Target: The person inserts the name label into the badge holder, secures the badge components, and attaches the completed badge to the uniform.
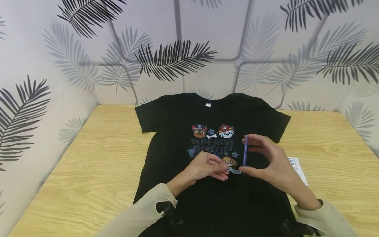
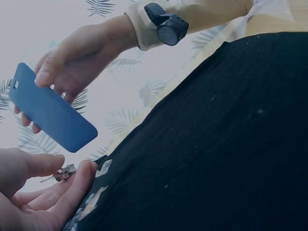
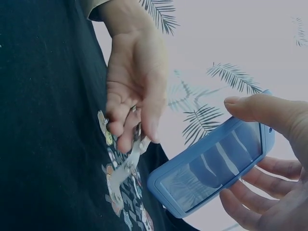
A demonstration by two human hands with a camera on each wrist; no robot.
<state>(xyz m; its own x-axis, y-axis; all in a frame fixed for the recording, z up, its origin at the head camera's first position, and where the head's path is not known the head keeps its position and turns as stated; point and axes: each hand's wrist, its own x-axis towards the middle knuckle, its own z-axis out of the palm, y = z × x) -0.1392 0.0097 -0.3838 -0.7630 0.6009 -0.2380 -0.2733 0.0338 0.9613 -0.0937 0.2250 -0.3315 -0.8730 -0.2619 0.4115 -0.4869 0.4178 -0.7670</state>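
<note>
My left hand [image 1: 204,167] pinches a badge clip [image 2: 65,173] between thumb and fingers. From its metal end hangs a short clear strap with snap studs [image 3: 121,177]. Facing it, my right hand [image 1: 273,163] grips a blue ID card holder [image 1: 245,152] by its edges. A slot shows at one end of the holder, and the right wrist view shows its transparent window [image 3: 211,168]. The strap and the holder are close together; in the right wrist view they are apart. Both hands are above a black T-shirt [image 1: 171,144] with cartoon dogs printed on it.
The T-shirt lies spread on a light wooden table [image 1: 97,158]. A white printed paper [image 1: 299,172] lies right of the shirt, partly behind the right forearm. Leaf-patterned cloth [image 1: 177,26] encloses the back and sides.
</note>
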